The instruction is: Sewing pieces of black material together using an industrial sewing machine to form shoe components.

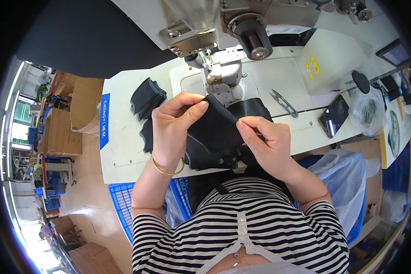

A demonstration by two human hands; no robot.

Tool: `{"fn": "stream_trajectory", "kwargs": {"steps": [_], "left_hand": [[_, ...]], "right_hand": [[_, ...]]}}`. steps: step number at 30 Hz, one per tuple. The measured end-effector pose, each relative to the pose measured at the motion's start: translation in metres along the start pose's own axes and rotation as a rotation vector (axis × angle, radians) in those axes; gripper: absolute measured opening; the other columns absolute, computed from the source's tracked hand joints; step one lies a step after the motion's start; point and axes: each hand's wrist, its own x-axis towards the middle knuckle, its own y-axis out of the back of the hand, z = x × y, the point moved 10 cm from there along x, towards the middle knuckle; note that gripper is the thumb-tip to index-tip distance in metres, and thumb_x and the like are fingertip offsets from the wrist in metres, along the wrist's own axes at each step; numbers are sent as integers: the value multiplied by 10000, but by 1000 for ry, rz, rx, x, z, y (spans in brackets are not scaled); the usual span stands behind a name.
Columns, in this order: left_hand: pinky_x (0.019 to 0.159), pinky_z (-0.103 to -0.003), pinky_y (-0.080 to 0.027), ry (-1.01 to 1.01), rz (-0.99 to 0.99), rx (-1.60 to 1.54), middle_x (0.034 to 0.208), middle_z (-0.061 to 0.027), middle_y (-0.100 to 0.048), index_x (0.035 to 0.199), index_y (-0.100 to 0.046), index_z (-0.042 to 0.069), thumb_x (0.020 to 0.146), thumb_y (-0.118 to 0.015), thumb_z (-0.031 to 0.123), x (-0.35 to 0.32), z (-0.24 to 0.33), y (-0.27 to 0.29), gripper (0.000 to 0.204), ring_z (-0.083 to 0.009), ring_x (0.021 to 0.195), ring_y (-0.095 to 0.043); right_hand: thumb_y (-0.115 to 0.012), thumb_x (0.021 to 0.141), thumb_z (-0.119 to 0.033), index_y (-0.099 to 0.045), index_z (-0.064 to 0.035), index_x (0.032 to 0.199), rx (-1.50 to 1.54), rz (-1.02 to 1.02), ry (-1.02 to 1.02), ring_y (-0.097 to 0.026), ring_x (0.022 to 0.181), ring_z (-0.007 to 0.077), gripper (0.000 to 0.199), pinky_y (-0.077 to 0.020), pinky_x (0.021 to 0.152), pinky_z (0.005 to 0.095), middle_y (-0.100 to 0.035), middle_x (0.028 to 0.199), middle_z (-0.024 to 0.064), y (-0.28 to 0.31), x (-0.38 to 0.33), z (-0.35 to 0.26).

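A black fabric piece (pixel 214 125) is stretched between my two hands in front of the sewing machine (pixel 223 75). My left hand (pixel 180 116) pinches its upper left edge between thumb and fingers. On the other side, my right hand (pixel 266 139) grips the edge near its upper right corner. Beneath and around it lie more black pieces, among them a folded one (pixel 251 108) just beyond my right hand. A stack of dark pieces with grey edges (pixel 147 98) sits to the left of my left hand. The lower part of the held piece blends into the fabric below.
Thread snips (pixel 285 104) and a phone (pixel 334 116) lie on the white table (pixel 128 157) to the right. Beyond them are a clear plastic bag (pixel 367 112) and a white box (pixel 329 61). Blue baskets (pixel 123 201) stand below the table. Cardboard boxes (pixel 61 132) are at the left.
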Motion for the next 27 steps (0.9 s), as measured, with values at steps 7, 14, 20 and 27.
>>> {"fn": "stream_trajectory", "kwargs": {"steps": [7,14,20,27], "left_hand": [[747,-201,-502,145,-119,126,866,-41,-705,968,-722,-32,851,-747,30,30,-8,6,135,-69,784,-625],[749,-235,-519,279,-185,45,872,-78,-713,948,-723,-37,808,-762,0,64,-12,3,150,-111,775,-647],[785,-256,-520,400,-118,2,892,-86,-711,912,-708,-25,795,-764,-18,74,-18,7,131,-142,824,-661],[803,-257,-505,426,-136,-4,873,-81,-703,869,-687,-9,801,-755,-18,77,-20,5,96,-146,827,-656]], "right_hand": [[-645,950,-103,-682,33,980,137,-62,-127,-672,620,83,144,-501,548,205,-686,715,62,-11,7,11],[-614,973,-132,-678,50,1014,375,-12,-271,-698,647,123,198,-526,574,210,-697,745,72,-20,21,24],[-604,983,-154,-679,48,1019,438,-4,-307,-705,654,136,219,-526,574,210,-701,758,74,-22,30,31],[-603,985,-155,-676,46,1025,461,-5,-303,-707,654,140,218,-526,571,207,-701,765,76,-24,31,32]]}}
